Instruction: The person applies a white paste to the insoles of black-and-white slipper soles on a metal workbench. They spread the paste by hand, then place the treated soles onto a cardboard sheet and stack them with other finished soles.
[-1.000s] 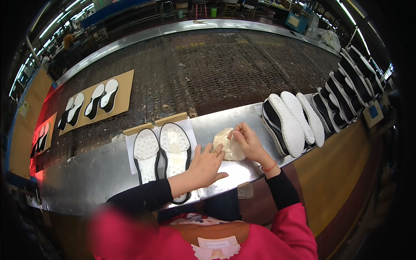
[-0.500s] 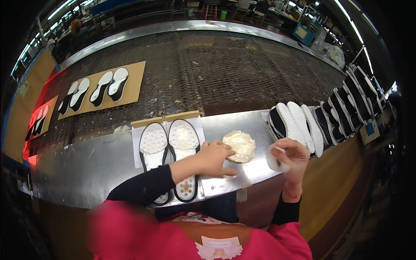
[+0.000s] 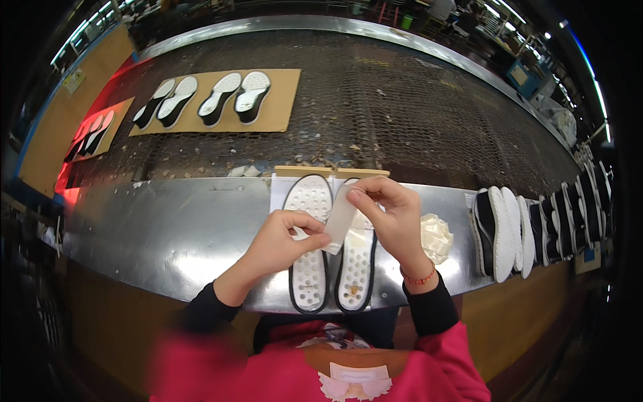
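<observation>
- The pale, see-through strip (image 3: 340, 218) is up between our two hands, one end in each set of fingers, slanting from upper right to lower left over the two black-and-white soles (image 3: 310, 271); we cannot tell whether it touches them.
- Our left hand (image 3: 284, 242) pinches the lower end between thumb and fingertips, the other fingers curled in.
- Our right hand (image 3: 394, 213) pinches the upper end between thumb and forefinger, knuckles raised, partly covering the right sole.
- Both forearms come up from the lower edge and angle inward; a red bracelet (image 3: 417, 276) rings the right wrist.
- We count one strip, and two soles side by side on the metal worktop (image 3: 167, 221), with two tan bars (image 3: 303, 171) at their far ends.
- One crumpled, cream-coloured bundle (image 3: 437, 239) lies just right of our right hand.
- Four more soles rest on one cardboard sheet (image 3: 281, 117) upon the dark mesh (image 3: 435, 120).
- At the right end, white soles (image 3: 502, 234) stand in a row, overlapping too closely for us to count.
</observation>
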Action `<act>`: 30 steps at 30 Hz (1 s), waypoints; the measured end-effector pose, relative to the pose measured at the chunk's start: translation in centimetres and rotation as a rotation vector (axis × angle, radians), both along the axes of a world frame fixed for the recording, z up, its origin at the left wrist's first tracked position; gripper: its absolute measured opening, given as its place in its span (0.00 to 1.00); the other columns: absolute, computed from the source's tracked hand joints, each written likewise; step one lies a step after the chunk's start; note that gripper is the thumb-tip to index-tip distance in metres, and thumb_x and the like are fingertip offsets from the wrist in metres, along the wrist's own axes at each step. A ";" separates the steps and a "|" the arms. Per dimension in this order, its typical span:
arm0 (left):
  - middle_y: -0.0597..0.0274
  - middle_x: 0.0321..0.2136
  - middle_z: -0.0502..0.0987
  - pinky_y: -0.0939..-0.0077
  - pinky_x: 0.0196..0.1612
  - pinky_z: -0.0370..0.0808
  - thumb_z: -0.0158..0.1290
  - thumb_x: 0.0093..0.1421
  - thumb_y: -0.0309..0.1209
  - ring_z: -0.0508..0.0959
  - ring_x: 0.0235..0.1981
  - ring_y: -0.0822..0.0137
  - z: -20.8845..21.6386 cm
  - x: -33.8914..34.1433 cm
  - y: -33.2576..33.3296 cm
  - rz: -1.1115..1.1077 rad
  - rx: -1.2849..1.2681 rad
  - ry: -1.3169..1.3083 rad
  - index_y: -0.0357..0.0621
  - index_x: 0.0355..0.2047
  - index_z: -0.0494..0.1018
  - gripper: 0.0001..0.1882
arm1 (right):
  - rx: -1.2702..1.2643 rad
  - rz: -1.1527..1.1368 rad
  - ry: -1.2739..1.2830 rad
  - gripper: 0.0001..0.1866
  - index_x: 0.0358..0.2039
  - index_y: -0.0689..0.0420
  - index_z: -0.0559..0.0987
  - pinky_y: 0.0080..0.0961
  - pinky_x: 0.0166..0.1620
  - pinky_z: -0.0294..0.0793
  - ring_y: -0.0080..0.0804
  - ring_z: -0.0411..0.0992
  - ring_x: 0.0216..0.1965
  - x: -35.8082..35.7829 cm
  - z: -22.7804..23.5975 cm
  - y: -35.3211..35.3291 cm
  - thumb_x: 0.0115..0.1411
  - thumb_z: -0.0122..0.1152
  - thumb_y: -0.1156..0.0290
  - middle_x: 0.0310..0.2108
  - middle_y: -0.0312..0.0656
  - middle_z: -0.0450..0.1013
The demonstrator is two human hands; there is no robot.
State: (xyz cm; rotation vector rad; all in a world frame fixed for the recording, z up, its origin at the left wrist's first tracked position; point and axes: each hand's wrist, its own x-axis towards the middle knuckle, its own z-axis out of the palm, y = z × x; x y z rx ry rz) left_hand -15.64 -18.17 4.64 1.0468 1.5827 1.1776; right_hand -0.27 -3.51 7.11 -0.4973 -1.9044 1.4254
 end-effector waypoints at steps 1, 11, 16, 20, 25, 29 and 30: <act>0.68 0.24 0.81 0.86 0.27 0.69 0.64 0.54 0.30 0.74 0.23 0.83 -0.5 -0.8 -0.5 0.043 -0.002 0.058 0.37 0.34 0.83 0.10 | -0.015 0.021 -0.041 0.07 0.33 0.65 0.82 0.18 0.39 0.74 0.20 0.75 0.33 -1.2 -0.1 0.1 0.57 0.68 0.75 0.29 0.38 0.80; 0.66 0.19 0.81 0.84 0.27 0.67 0.66 0.49 0.26 0.72 0.19 0.82 -4.5 -1.5 -1.5 0.280 -0.004 -0.048 0.34 0.43 0.75 0.20 | 0.109 0.088 -0.345 0.09 0.28 0.62 0.84 0.20 0.36 0.71 0.20 0.72 0.30 -6.4 -4.3 2.0 0.51 0.74 0.70 0.26 0.36 0.78; 0.65 0.20 0.81 0.85 0.26 0.67 0.66 0.48 0.26 0.72 0.19 0.82 -4.9 -1.9 -1.3 0.268 -0.043 -0.027 0.37 0.43 0.73 0.22 | 0.111 0.076 -0.299 0.07 0.28 0.61 0.84 0.21 0.34 0.70 0.20 0.71 0.29 -6.4 -5.7 2.0 0.51 0.74 0.72 0.26 0.35 0.77; 0.65 0.20 0.81 0.85 0.26 0.67 0.66 0.48 0.26 0.73 0.19 0.81 -4.4 -2.2 -1.3 0.265 -0.069 -0.049 0.37 0.44 0.73 0.22 | 0.165 0.029 -0.272 0.06 0.27 0.60 0.84 0.20 0.35 0.70 0.21 0.71 0.29 -6.4 -6.2 1.5 0.51 0.73 0.73 0.26 0.35 0.77; 0.65 0.20 0.81 0.85 0.26 0.67 0.66 0.48 0.26 0.73 0.19 0.82 -4.5 -2.3 -1.4 0.266 -0.081 -0.030 0.36 0.44 0.73 0.22 | 0.228 0.029 -0.259 0.06 0.27 0.59 0.84 0.20 0.37 0.70 0.22 0.72 0.30 -6.5 -6.4 1.4 0.50 0.74 0.73 0.27 0.35 0.78; 0.65 0.19 0.81 0.85 0.26 0.67 0.66 0.48 0.26 0.72 0.18 0.82 -4.8 -2.2 -1.5 0.275 -0.065 -0.022 0.35 0.43 0.73 0.22 | 0.255 0.024 -0.251 0.06 0.27 0.59 0.84 0.21 0.37 0.71 0.22 0.72 0.31 -6.5 -6.6 1.3 0.50 0.74 0.74 0.28 0.35 0.78; 0.64 0.20 0.81 0.84 0.26 0.67 0.66 0.48 0.25 0.72 0.18 0.81 -4.9 -2.2 -1.5 0.261 -0.067 -0.005 0.36 0.43 0.73 0.22 | 0.278 0.028 -0.243 0.06 0.26 0.59 0.84 0.21 0.38 0.71 0.22 0.72 0.31 -6.5 -6.6 1.3 0.50 0.74 0.74 0.28 0.35 0.78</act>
